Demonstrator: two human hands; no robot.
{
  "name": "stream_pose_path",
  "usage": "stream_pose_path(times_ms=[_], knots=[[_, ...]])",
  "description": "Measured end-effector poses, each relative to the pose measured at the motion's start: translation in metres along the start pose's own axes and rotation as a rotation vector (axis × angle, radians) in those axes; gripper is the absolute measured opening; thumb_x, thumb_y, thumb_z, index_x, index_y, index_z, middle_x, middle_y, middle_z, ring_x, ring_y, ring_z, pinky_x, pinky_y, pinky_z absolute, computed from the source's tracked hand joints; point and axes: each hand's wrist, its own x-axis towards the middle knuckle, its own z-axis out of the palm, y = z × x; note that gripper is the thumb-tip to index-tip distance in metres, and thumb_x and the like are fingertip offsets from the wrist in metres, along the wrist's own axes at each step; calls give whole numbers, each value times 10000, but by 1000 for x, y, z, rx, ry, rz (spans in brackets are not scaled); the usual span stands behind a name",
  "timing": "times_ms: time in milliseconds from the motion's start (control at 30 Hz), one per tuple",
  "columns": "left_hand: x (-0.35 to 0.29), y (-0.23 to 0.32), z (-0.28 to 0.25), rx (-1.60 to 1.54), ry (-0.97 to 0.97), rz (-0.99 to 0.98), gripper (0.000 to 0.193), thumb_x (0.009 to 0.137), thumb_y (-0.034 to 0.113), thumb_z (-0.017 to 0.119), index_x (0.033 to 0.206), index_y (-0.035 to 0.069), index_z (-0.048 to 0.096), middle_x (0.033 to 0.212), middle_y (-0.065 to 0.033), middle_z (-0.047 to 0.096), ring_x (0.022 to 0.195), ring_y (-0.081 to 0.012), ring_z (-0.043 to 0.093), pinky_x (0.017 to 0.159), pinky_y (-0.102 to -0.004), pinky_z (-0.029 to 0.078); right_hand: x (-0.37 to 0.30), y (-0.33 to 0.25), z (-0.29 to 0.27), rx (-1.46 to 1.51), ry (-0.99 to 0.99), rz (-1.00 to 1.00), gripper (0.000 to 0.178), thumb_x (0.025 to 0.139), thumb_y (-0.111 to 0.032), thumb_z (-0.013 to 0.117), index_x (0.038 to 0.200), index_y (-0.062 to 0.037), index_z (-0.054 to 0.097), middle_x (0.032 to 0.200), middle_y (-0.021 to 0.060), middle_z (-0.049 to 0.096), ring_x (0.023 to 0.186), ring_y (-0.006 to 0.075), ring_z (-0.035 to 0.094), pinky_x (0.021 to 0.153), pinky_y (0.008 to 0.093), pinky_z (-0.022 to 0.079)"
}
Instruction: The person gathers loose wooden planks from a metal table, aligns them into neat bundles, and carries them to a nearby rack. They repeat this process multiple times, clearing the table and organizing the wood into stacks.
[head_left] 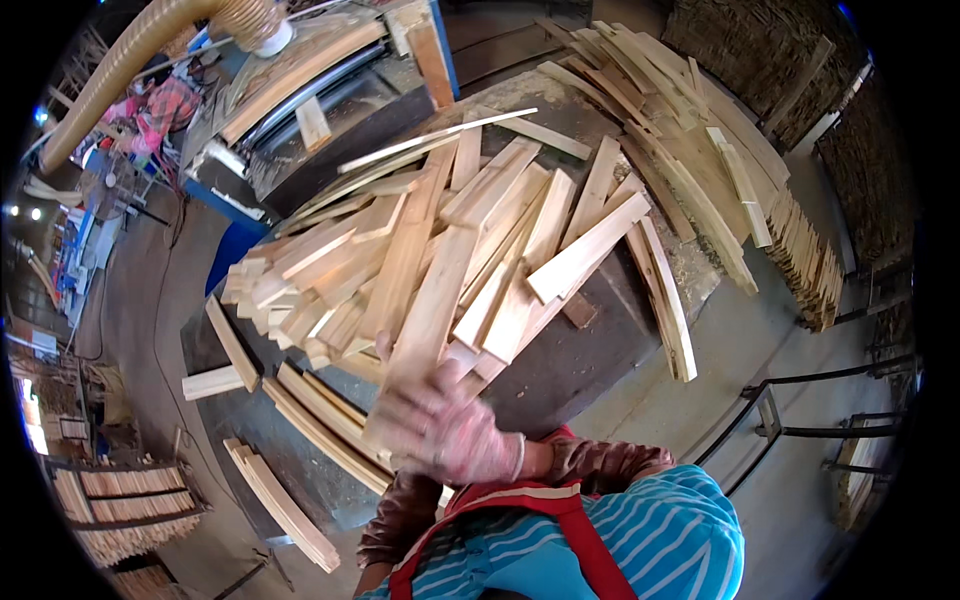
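A long, pale wooden board (437, 290) slopes from the pile down to my hands. My right hand (450, 432), in a whitish-pink work glove, lies over the board's near end. Motion smears its fingers, so their grip is unclear. Most of my left hand is hidden under the board and behind my right hand; a fingertip (383, 345) shows at the board's left edge, and the hand seems to support the board from below. Just beyond, a heap of loose wooden boards (340, 270) covers the dark metal table (570, 365).
More strips (335, 425) lie on the table's left side. A larger stack of planks (700, 150) stands at the far right. A machine (330, 120) with a ribbed hose (130, 55) is at the back left, with another person (165, 110) beyond. Black metal frames (800, 390) stand to the right.
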Motion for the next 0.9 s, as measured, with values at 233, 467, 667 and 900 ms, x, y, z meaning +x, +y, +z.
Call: stream_pose_path(times_ms=[233,467,667,900], knots=[[14,-9,5,49,619,246,657,1018,333,559,1528,19,289,1422,-100,490,1203,-250,556,982,-351,498,31,196,-16,157,271,296,424,876,-288,672,1241,-79,625,1309,181,583,1262,366,532,1061,515,436],[-42,122,-74,-189,1113,491,546,1013,498,500,1267,18,558,1138,-127,634,1104,-212,610,945,-385,518,117,365,11,-183,-213,889,664,795,-503,659,1330,-114,602,1390,160,545,1357,368,434,1072,537,344],[-22,2,-103,-430,881,74,548,988,444,591,1384,73,516,1246,-85,612,1105,-197,586,953,-371,501,87,354,30,-389,11,975,802,739,-469,698,1397,-55,501,1500,217,413,1358,358,413,1094,529,294],[23,44,-127,-503,871,96,559,1013,447,535,1429,78,481,1381,-110,567,1250,-199,549,1060,-346,453,24,353,-60,-33,-91,1338,832,773,-316,703,1459,-15,341,1464,241,403,1293,406,510,1008,456,478]])
